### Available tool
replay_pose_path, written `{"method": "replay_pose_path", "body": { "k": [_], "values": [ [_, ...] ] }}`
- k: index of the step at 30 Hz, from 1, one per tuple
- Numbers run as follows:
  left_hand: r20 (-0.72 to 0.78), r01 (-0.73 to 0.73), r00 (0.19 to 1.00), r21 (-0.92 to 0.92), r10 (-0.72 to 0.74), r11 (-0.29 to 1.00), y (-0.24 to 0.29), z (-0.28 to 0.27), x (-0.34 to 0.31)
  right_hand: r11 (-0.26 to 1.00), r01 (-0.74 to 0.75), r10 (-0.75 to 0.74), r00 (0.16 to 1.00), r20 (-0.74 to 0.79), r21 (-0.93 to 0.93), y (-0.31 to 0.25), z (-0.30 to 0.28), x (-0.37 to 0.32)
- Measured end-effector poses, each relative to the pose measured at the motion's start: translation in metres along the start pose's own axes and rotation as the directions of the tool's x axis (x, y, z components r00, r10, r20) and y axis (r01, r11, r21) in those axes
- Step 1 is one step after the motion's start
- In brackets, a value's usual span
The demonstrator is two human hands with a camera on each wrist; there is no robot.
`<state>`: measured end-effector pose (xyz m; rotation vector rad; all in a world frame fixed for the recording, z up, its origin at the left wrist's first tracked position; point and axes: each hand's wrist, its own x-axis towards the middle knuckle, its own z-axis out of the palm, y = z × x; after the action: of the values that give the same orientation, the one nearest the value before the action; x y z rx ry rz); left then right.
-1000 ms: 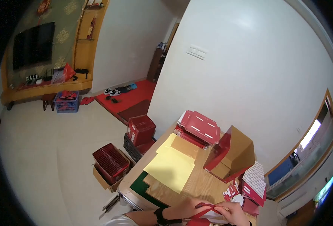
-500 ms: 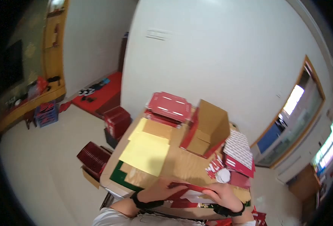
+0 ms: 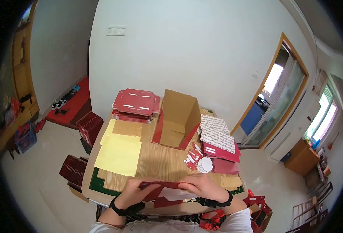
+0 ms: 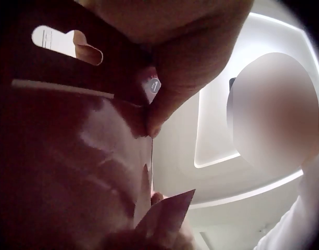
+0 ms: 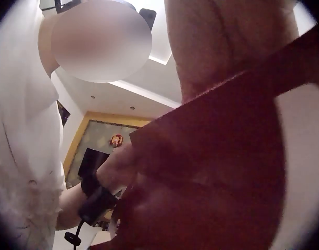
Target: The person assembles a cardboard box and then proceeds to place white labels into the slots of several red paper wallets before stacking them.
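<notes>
Both hands hold a glossy dark red cardboard piece (image 3: 152, 194), folded and pale inside, at the table's near edge. My left hand (image 3: 129, 193) grips its left end, thumb on the near side. In the left wrist view the thumb presses the card's edge, beside a die-cut slot (image 4: 42, 36) and a pointed flap (image 4: 167, 213). At the other end, my right hand (image 3: 207, 186) pinches the top edge between thumb and fingers. The right wrist view has the card (image 5: 211, 166) covering most of those fingers.
An open cardboard box (image 3: 181, 120) stands mid-table, a stack of red blanks (image 3: 136, 101) to its left. Yellow sheets (image 3: 119, 153) lie front left. Patterned white sheets (image 3: 218, 138), white discs (image 3: 204, 164) and red-and-white scraps (image 3: 193, 156) lie right. Cartons (image 3: 72, 171) sit on the floor.
The head view has swung right, bringing the table to the middle. The hands have moved apart along the red cardboard piece, which now stretches between them.
</notes>
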<state>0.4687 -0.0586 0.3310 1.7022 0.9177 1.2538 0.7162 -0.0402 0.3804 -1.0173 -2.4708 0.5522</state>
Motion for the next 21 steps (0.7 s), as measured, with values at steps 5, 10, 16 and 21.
{"method": "replay_pose_path", "body": {
  "k": [5, 10, 16, 21],
  "values": [
    [-0.111, 0.144, 0.981, -0.117, -0.157, 0.983, 0.008, -0.009, -0.007, 1.000, -0.004, 0.006, 0.996, -0.088, 0.027, 0.001, -0.009, -0.012],
    [-0.067, 0.087, 0.993, -0.083, -0.093, 0.993, 0.004, -0.013, -0.012, 0.999, -0.014, 0.018, 0.996, -0.093, 0.043, 0.002, -0.008, -0.017],
    [-0.045, 0.108, 0.992, -0.115, -0.114, 0.987, 0.006, -0.011, -0.013, 0.998, 0.051, -0.045, 0.990, -0.135, 0.036, 0.006, -0.007, -0.019],
    [-0.022, 0.063, 0.998, -0.087, -0.066, 0.994, 0.005, -0.010, -0.012, 0.999, 0.043, -0.039, 0.989, -0.142, 0.031, 0.006, -0.007, -0.021]
  ]
}}
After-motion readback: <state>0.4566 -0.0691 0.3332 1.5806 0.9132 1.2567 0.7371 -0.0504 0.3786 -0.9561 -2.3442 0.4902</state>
